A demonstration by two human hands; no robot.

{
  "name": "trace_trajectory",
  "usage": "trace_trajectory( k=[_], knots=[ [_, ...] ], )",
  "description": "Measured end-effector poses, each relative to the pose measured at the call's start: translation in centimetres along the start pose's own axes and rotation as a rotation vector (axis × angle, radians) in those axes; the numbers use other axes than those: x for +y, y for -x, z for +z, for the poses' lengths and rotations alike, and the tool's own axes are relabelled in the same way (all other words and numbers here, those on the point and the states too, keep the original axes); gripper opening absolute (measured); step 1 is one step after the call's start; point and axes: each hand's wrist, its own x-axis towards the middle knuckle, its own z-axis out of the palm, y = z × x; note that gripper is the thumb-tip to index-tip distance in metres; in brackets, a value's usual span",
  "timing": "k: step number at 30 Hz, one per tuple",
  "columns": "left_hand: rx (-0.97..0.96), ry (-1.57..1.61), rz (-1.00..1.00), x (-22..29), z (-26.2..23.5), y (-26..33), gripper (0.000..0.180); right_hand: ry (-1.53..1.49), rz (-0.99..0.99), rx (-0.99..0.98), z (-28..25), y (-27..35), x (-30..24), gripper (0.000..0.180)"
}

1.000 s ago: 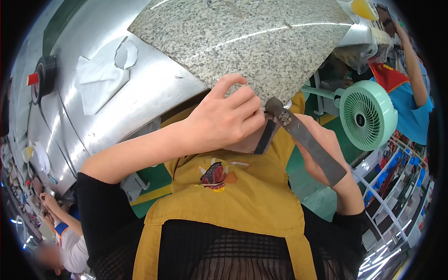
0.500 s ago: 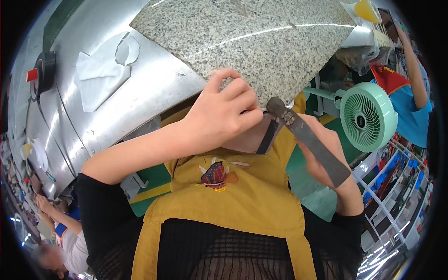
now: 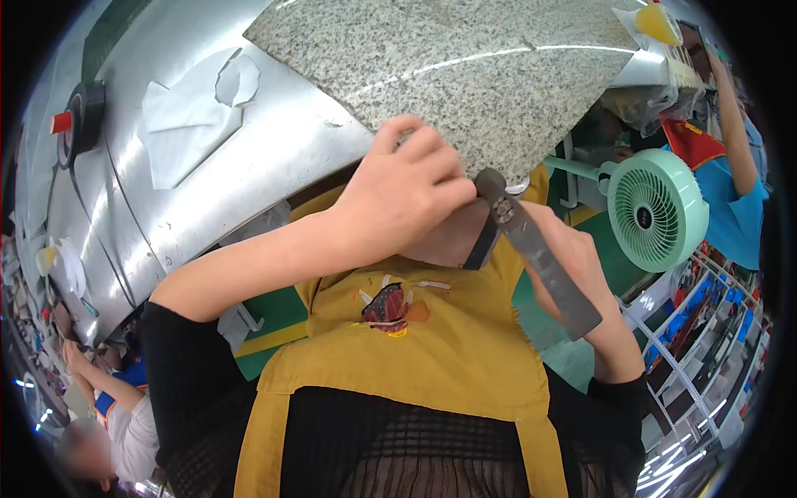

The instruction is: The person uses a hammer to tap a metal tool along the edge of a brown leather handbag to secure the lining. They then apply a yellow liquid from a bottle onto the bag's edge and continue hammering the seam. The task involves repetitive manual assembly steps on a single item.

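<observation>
Gripping a dark strap at its top, the left hand stays clenched – just beside the granite slab. The right hand lies behind a flat metal bar; its grip cannot be told.

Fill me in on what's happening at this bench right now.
A person in a yellow apron has both hands up at the near corner of a speckled granite slab lying on a metal bench. The left hand curls over a dark piece at the corner. The right hand lies behind a long flat metal tool; its grip is hidden. A green fan stands to the right.
</observation>
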Motion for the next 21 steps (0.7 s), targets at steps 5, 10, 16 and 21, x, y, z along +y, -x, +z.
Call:
trace_trajectory(
  k=[5,10,16,21],
  knots=[
    [-0.014,0.06,-0.037,0.1,-0.2,0.5,0.023,-0.129,0.162,-0.051,-0.6,0.1,-0.3,0.026],
    [-0.003,-0.023,0.052,0.1,-0.4,0.7,0.026,-0.147,0.169,0.008,-1.3,0.7,-0.8,0.037],
    [-0.016,0.0,0.077,0.1,-0.5,0.6,0.024,-0.129,0.086,-0.036,-1.0,0.1,-0.3,0.026],
    [-0.009,-0.012,0.074,0.0,-0.4,0.4,0.022,-0.133,0.131,-0.027,-0.7,0.2,-0.8,0.026]
  ],
)
